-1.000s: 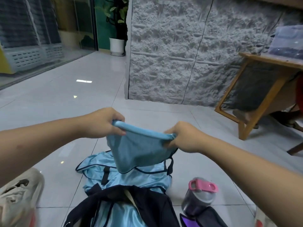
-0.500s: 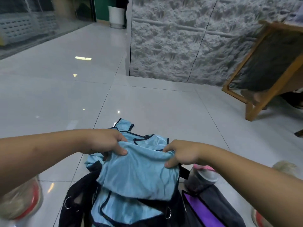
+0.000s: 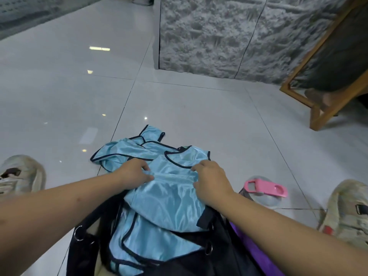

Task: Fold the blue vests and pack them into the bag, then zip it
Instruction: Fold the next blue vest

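A folded light-blue vest (image 3: 169, 202) lies over the open mouth of a black bag (image 3: 83, 253) on the floor. My left hand (image 3: 133, 173) pinches its far left corner and my right hand (image 3: 211, 180) pinches its far right corner. Under it, inside the bag, sits another blue vest (image 3: 143, 244) with dark trim. An unfolded blue vest (image 3: 135, 150) lies crumpled on the tiles just beyond my hands.
A bottle with a pink lid (image 3: 264, 189) stands right of the bag, beside a purple item (image 3: 253, 250). Worn shoes sit at the left (image 3: 20, 176) and right (image 3: 346, 212). A wooden table leg frame (image 3: 318, 108) stands far right by a grey textured wall (image 3: 219, 36).
Both hands have lowered the folded vest from mid-air down onto the bag opening. The view has tilted downward.
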Action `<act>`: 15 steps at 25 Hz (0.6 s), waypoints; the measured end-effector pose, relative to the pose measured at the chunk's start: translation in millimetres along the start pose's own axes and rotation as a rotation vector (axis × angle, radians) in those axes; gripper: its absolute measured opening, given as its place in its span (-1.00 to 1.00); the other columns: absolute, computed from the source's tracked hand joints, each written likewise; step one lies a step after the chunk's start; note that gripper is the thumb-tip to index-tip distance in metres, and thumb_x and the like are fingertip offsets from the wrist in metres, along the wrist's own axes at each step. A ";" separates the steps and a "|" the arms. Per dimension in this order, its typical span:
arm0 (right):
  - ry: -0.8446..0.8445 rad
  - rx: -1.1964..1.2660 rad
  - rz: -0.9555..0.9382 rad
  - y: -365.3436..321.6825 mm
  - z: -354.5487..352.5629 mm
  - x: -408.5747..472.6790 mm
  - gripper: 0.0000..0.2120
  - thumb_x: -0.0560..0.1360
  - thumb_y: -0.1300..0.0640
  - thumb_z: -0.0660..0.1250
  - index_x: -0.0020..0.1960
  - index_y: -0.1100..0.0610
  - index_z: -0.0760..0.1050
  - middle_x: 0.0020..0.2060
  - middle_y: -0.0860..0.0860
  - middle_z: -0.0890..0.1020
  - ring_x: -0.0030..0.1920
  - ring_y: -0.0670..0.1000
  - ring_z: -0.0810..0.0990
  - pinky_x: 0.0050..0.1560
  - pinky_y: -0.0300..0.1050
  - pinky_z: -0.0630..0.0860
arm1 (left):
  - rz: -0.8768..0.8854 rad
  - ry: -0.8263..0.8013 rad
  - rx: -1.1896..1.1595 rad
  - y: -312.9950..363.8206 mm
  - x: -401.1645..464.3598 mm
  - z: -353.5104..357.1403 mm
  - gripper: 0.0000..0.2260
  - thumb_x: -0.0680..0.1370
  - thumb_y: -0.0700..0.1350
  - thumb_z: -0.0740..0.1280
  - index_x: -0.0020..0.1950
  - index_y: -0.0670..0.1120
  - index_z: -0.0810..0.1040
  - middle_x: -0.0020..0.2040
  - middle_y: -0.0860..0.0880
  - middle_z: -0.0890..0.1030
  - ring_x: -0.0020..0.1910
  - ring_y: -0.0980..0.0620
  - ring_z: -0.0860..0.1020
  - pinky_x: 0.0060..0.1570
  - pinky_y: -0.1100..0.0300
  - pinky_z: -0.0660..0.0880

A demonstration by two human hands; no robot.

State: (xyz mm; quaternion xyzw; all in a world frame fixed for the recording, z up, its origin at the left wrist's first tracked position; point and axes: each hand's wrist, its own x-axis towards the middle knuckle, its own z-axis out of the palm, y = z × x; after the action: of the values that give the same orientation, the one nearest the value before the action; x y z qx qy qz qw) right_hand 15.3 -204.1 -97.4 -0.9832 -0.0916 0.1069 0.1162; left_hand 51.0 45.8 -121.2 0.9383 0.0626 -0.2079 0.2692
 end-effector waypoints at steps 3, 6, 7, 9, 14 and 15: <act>-0.105 0.001 -0.157 -25.1 -2.3 -19.6 -0.67 0.64 0.08 0.25 0.38 0.07 0.55 0.29 0.03 0.60 0.34 0.11 0.51 0.30 0.02 0.49 | -0.022 -0.141 -0.075 -4.1 -4.8 -3.7 -0.35 0.46 0.36 0.44 0.38 -0.03 0.53 0.25 0.01 0.58 0.14 0.06 0.57 0.11 0.18 0.47; -0.162 -0.134 -0.012 -31.7 6.7 -32.4 -0.61 0.62 0.02 0.29 0.41 0.12 0.45 0.34 0.11 0.54 0.37 0.19 0.49 0.35 0.06 0.43 | 0.021 -0.263 -0.128 3.6 -12.6 -9.5 -0.18 0.38 0.23 0.60 0.56 0.05 0.39 0.55 0.01 0.37 0.49 -0.05 0.37 0.37 0.11 0.35; -0.147 -0.110 0.126 -27.8 8.9 -35.5 -0.43 0.60 -0.04 0.33 0.53 0.14 0.30 0.43 0.15 0.43 0.45 0.22 0.40 0.42 0.11 0.38 | 0.065 -0.227 -0.118 7.9 -15.9 -7.5 -0.20 0.38 0.12 0.63 0.56 0.07 0.38 0.56 0.01 0.36 0.50 -0.05 0.37 0.32 0.15 0.35; -0.121 0.097 0.387 -19.0 8.4 -43.0 -0.13 0.54 -0.19 0.39 0.63 0.16 0.05 0.47 0.18 0.34 0.46 0.25 0.34 0.41 0.13 0.39 | 0.157 -0.090 -0.078 19.8 -27.4 -3.4 -0.21 0.41 0.00 0.63 0.57 0.10 0.34 0.55 -0.02 0.39 0.42 -0.04 0.45 0.19 0.20 0.39; 0.185 0.171 0.409 -5.1 3.0 -66.0 -0.26 0.47 -0.32 0.40 0.45 0.11 0.32 0.22 0.08 0.48 0.28 0.16 0.47 0.23 0.06 0.47 | 0.111 0.237 0.108 29.4 -62.2 5.8 -0.22 0.51 0.13 0.50 0.59 0.01 0.16 0.40 -0.16 0.45 0.31 -0.17 0.52 0.21 -0.02 0.53; 0.141 0.211 0.450 -4.6 0.8 -69.9 -0.29 0.47 -0.35 0.38 0.39 0.12 0.35 0.18 0.06 0.51 0.24 0.16 0.52 0.12 0.03 0.49 | 0.041 0.221 0.185 27.6 -68.3 3.8 -0.29 0.53 0.18 0.45 0.53 -0.06 0.22 0.31 -0.15 0.50 0.22 -0.16 0.56 0.13 0.00 0.56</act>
State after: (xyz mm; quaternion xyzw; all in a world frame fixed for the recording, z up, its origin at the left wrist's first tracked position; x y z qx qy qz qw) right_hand -52.7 -213.8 -83.8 -0.9662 0.1496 0.0703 0.1977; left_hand -5.8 20.0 -81.9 0.9774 0.0529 -0.1027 0.1772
